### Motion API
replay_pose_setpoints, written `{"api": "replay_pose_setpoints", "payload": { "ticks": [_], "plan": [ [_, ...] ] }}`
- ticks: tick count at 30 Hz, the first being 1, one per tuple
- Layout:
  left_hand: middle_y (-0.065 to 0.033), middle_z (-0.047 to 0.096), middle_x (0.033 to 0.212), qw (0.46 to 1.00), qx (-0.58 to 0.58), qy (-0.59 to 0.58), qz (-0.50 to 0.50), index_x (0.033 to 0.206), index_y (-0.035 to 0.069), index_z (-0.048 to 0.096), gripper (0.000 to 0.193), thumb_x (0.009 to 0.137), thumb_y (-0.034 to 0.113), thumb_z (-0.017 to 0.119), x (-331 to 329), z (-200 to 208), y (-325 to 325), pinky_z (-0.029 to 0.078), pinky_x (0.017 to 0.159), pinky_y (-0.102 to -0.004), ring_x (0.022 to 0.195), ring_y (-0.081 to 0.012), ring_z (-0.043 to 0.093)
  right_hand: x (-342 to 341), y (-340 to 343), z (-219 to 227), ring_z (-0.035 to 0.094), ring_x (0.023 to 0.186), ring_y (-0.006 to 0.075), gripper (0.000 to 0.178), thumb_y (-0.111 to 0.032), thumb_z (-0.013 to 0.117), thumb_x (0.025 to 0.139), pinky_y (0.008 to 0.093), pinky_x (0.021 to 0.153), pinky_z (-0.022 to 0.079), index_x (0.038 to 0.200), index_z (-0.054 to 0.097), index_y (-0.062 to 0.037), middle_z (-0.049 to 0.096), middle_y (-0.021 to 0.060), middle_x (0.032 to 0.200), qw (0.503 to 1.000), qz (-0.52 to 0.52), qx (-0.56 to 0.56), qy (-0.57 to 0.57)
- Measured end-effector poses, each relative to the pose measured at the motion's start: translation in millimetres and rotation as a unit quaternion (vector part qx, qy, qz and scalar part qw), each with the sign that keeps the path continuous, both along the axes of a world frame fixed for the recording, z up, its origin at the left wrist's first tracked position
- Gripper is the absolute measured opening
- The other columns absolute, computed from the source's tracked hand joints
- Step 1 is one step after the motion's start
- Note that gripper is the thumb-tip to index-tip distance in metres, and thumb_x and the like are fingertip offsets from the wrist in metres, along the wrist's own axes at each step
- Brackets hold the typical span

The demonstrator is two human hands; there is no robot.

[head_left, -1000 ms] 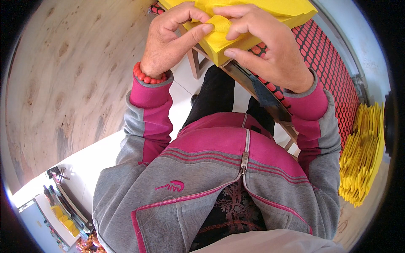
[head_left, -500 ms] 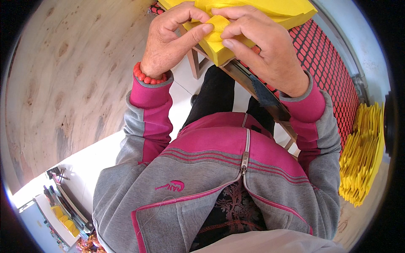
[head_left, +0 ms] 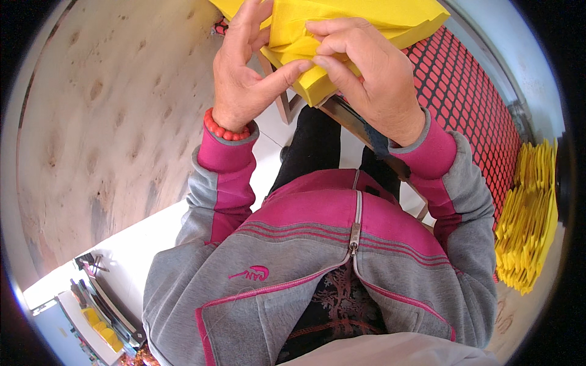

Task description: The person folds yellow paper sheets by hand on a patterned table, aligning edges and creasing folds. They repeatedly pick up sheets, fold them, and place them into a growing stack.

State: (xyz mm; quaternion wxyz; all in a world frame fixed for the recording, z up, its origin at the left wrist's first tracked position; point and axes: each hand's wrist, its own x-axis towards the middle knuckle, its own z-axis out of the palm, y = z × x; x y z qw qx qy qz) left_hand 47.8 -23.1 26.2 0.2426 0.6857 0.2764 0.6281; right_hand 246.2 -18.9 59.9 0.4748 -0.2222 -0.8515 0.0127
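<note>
Folded yellow fabric-like sheets (head_left: 366, 12) lie at the top of the view, with a raised flap and a creased fold in front. My left hand (head_left: 244, 79), a red bead bracelet at its wrist, grips the left side of the yellow piece, its thumb stretched across the near fold. Thumb and fingers of my right hand (head_left: 378, 76) pinch the same fold from the right. The two thumb tips almost meet. Part of the left fingers is hidden behind the flap or cut off by the upper edge.
Under the yellow sheets runs a red and black patterned surface (head_left: 464, 85) with a wooden frame edge. Several stacked yellow pieces (head_left: 525, 219) stand at the right. A large wooden board (head_left: 110, 122) fills the left side; shelf-like items (head_left: 101, 317) show at lower left.
The small yellow fold pinched between both hands has opened into a larger flap. My left fingers have moved up and apart from the thumb; both hands have come slightly nearer.
</note>
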Motion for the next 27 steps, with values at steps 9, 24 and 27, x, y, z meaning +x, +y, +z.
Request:
{"api": "replay_pose_setpoints", "payload": {
  "ticks": [9, 24, 27],
  "plan": [
    [-0.0128, 0.072, 0.124, 0.954, 0.124, 0.248, 0.11, 0.112, 0.006, 0.072, 0.035, 0.079, 0.007, 0.082, -4.4, 19.9, 0.8, 0.058, 0.087, -0.0318, 0.102, -0.0267, 0.074, 53.7, 27.4, 44.1, 0.069, 0.098, 0.0356, 0.034, -0.015, 0.084, 0.078, 0.038, 0.084, 0.055, 0.103, 0.064, -0.0017, 0.07, 0.0194, 0.109, 0.994, -0.034, 0.105, -0.026],
    [-0.0113, 0.074, 0.1, 0.919, 0.159, 0.321, 0.163, 0.115, 0.009, 0.07, 0.025, 0.091, 0.003, 0.071, 6.6, 32.0, 4.4, 0.057, 0.072, -0.0303, 0.081, -0.0275, 0.073, 86.8, 32.9, 53.1, 0.068, 0.092, 0.0333, 0.036, -0.024, 0.08, 0.083, 0.037, 0.082, 0.053, 0.104, 0.064, 0.0012, 0.068, 0.0177, 0.098, 0.995, -0.048, 0.018, -0.087],
    [-0.0131, 0.073, 0.089, 0.936, 0.132, 0.271, 0.18, 0.115, 0.008, 0.07, 0.02, 0.096, 0.004, 0.068, 9.1, 25.0, 3.1, 0.056, 0.07, -0.0294, 0.075, -0.0256, 0.072, 77.6, 30.7, 47.2, 0.067, 0.092, 0.0335, 0.041, -0.026, 0.082, 0.082, 0.0368, 0.081, 0.053, 0.107, 0.064, 0.0005, 0.067, 0.0177, 0.1, 0.996, -0.004, -0.015, -0.082]
  ]
}}
